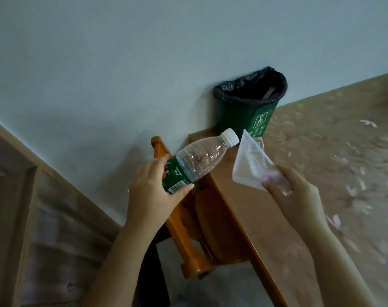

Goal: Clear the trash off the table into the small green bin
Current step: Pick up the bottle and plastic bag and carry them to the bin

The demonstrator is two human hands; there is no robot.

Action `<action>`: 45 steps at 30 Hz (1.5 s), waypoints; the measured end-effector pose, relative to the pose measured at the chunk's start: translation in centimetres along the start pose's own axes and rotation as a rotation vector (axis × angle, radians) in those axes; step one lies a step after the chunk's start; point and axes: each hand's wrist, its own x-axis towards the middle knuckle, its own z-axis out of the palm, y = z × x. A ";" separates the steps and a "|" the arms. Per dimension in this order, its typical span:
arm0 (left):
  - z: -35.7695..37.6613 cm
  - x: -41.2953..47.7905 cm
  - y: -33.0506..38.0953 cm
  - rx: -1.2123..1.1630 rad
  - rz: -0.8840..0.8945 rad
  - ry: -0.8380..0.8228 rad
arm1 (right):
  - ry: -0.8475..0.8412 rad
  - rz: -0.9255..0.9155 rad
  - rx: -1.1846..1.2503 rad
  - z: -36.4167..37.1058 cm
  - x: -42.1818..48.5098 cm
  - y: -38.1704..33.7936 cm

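Note:
My left hand [152, 191] grips the base of an empty clear plastic bottle [199, 160] with a green label and a white cap; the cap points up and right toward the bin. My right hand [299, 191] pinches the lower corner of a clear plastic bag [252, 165] with something pale inside. Both are held in the air just in front of the small green bin [246, 118]. The bin is lined with a black bag and stands at the table's far corner against the wall, with something flat showing inside it.
The table [321, 151] has a beige flower-patterned cover and runs off to the right, with white scraps [368, 123] lying farther right. A wooden chair [188, 229] stands pushed under the table's left edge. The pale wall is behind.

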 end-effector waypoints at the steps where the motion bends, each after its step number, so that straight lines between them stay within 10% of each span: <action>1: 0.3 1.3 -0.5 0.004 0.013 -0.003 | 0.003 -0.007 -0.020 0.5 1.3 -0.2; 8: 3.9 10.2 -1.3 0.015 0.025 0.032 | 0.038 -0.054 -0.094 0.6 12.7 0.4; 27: 9.8 22.7 1.2 0.117 -0.032 0.102 | -0.495 -0.193 -0.161 0.7 39.0 7.0; 45: 21.2 33.0 9.1 0.124 0.085 -0.025 | 0.048 0.037 -0.054 -1.2 28.9 11.7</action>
